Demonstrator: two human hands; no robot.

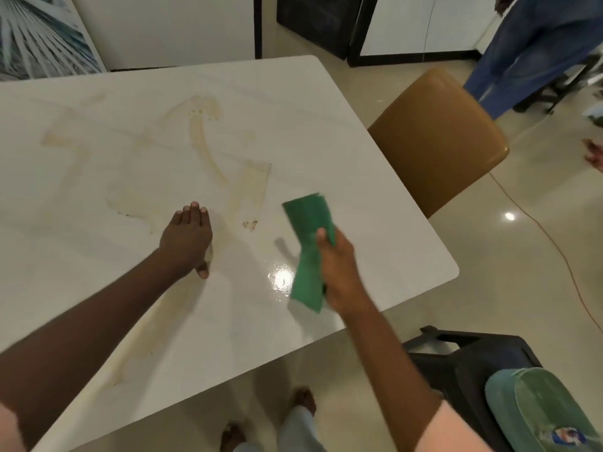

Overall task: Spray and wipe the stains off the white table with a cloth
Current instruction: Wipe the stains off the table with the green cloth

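We note the right hand (337, 272) pinching a folded green cloth (310, 249) just above the white table (375, 197); left hand (187, 239) lies flat, fingers together, on the tabletop; yellowish smear stains (208, 148) beyond it; tan chair (437, 138) at far edge.

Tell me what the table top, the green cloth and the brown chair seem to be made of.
Table top: glossy white with faint veining, mirror-like glare; looks like polished marble or sintered stone, can't tell which.
Green cloth: thin, limp, matte fabric, drooping from the right hand; perhaps microfibre.
Brown chair: smooth padded back with soft sheen, likely leather or faux leather.
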